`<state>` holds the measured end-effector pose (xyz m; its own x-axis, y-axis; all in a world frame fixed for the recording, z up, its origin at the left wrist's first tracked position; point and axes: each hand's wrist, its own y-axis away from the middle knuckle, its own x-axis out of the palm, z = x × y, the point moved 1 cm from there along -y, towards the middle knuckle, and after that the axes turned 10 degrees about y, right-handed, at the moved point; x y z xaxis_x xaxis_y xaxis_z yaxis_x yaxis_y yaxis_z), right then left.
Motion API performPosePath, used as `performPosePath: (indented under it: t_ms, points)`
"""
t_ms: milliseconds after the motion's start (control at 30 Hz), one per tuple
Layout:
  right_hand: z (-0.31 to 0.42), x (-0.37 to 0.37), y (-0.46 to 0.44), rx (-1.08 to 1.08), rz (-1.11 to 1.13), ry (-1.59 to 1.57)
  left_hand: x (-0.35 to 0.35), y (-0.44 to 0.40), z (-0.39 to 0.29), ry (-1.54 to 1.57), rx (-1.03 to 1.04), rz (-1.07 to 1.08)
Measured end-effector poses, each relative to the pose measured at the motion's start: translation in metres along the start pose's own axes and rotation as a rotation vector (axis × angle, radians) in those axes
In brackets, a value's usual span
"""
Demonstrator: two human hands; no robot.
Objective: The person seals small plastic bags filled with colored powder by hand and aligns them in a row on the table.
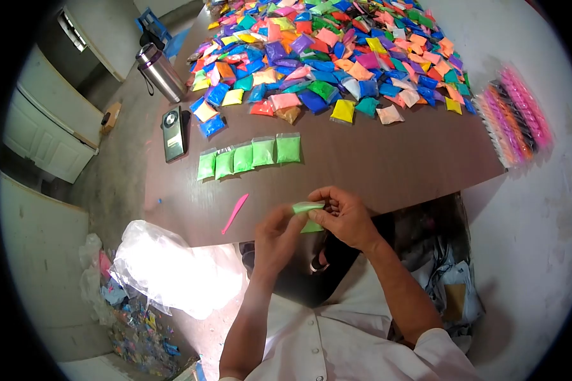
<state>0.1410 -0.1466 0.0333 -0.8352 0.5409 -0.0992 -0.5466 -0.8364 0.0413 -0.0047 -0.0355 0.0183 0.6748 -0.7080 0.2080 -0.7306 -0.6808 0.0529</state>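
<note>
Head: green packet, far edge crosswise

Both hands are meeting over the near edge of the table, their fingers bending and pinching close together. The left hand is curling with its thumb up; the right hand is arching. Both bare forearms are reaching up from below the table.

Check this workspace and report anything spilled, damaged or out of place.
Loose scraps litter the floor at lower left, near a crumpled clear plastic bag, which looks untidy. On the table, I see no spill, and the five green packets form a slightly curved row.
</note>
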Motion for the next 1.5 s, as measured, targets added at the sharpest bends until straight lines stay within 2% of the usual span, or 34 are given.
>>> performPosePath:
  t_ms: [367, 433, 567, 633, 767, 833, 900, 1167, 1233, 1267, 1333, 1367, 1433, 1500]
  points:
    - [-0.01, -0.004, -0.001, 0.032, 0.013, 0.126, 0.001, -0.001, -0.002, 0.034, -0.027, -0.05]
    - [-0.007, -0.004, 0.003, 0.121, 0.077, 0.156, -0.002, -0.002, 0.002, 0.047, -0.014, -0.031]
    - [-0.007, 0.003, 0.003, -0.037, 0.004, 0.181, -0.005, -0.001, 0.005, 0.024, -0.016, -0.087]
    - [0.008, 0.003, 0.008, 0.094, 0.112, 0.28, -0.006, -0.001, 0.005, 0.057, -0.024, -0.127]
    - [-0.017, 0.006, 0.005, 0.115, 0.086, 0.19, 0.0, -0.004, 0.002, 0.063, -0.031, -0.129]
    - [-0.025, 0.008, 0.003, -0.003, -0.024, 0.068, 0.0, -0.005, 0.002, 0.069, -0.026, -0.122]
    - [-0.026, 0.007, 0.004, -0.014, -0.009, 0.081, -0.005, -0.005, 0.007, 0.071, -0.036, -0.028]
    - [-0.013, 0.005, 0.007, -0.014, 0.07, 0.267, -0.012, -0.003, 0.011, 0.044, -0.052, -0.088]
    - [-0.024, 0.005, 0.004, 0.064, 0.069, 0.077, -0.007, -0.004, 0.008, 0.028, -0.045, -0.1]
    - [-0.025, 0.005, 0.004, 0.061, 0.074, 0.08, -0.001, -0.005, 0.004, 0.062, -0.026, -0.102]
    - [-0.023, 0.004, 0.003, -0.098, 0.067, 0.177, -0.001, -0.005, 0.002, 0.1, -0.005, -0.111]
    - [-0.02, 0.003, 0.003, -0.098, 0.073, 0.181, -0.003, -0.005, 0.004, 0.082, -0.008, -0.09]
    - [-0.006, 0.002, 0.005, 0.029, 0.122, 0.193, -0.006, -0.005, 0.009, 0.069, -0.01, -0.073]
    - [0.002, 0.003, 0.007, 0.015, 0.128, 0.22, -0.008, -0.005, 0.012, 0.051, 0.023, -0.062]
